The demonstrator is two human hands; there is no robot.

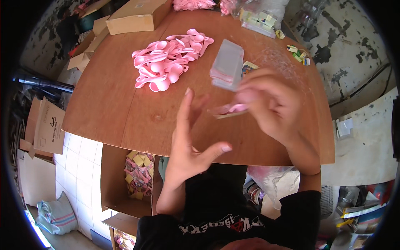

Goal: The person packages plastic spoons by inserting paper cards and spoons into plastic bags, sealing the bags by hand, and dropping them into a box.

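My right hand (pixel 273 104) pinches a small clear bag (pixel 229 109) at its end, above the front part of the brown table. Something pink, probably a spoon, and a pale card edge show in the bag; motion blurs them. To its left, my left hand (pixel 187 148) is raised with thumb and fingers spread, holding nothing. Beyond the hands lies a heap of pink measuring spoons (pixel 160 62). Right of the heap is a stack of clear plastic bags (pixel 228 62). A small printed card (pixel 249 66) sits beside the stack, partly behind my right hand.
An open cardboard box (pixel 111 179) below the table's front edge holds bagged pink spoons with yellowish cards. A closed carton (pixel 132 23) stands at the far left of the table (pixel 96 100). Pink bundles (pixel 193 4) and card packs (pixel 259 23) lie along the far edge.
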